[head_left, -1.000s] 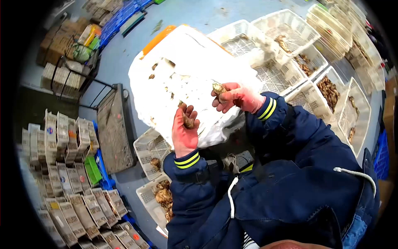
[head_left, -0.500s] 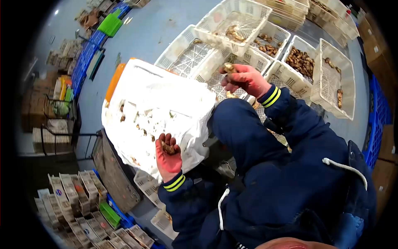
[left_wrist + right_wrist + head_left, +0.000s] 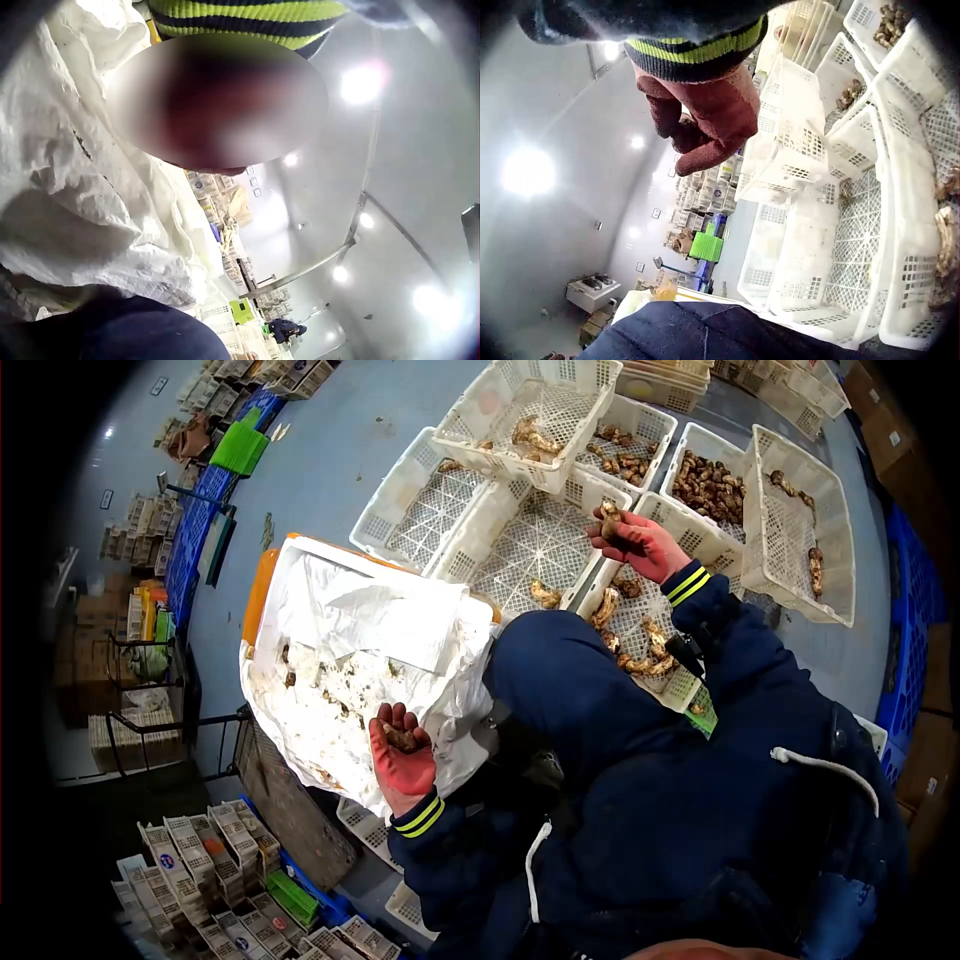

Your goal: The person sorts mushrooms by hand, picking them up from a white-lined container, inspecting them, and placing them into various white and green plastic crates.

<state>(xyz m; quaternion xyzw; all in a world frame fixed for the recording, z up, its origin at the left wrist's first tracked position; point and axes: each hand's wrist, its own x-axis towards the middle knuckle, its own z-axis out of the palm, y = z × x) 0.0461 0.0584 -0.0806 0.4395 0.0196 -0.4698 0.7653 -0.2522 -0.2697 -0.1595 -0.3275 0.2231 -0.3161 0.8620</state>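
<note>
In the head view my gloved right hand pinches a brown-and-cream mushroom-like piece above the edge between two white crates. My left hand, palm up over the near edge of the white cloth, cradles a brown piece in curled fingers. Small brown bits lie on the cloth. The right wrist view shows the right hand with a dark piece partly hidden by its fingers; in the left wrist view the hand is blurred out.
A crate by my right knee holds several long pieces. Beyond it, another crate has one piece at its near end, and a crate is filled with small brown pieces. Stacked crates stand at the lower left.
The view has turned towards the crates at the right. My right hand has moved from over the white cloth to over the crates with its piece. The left hand still holds its piece.
</note>
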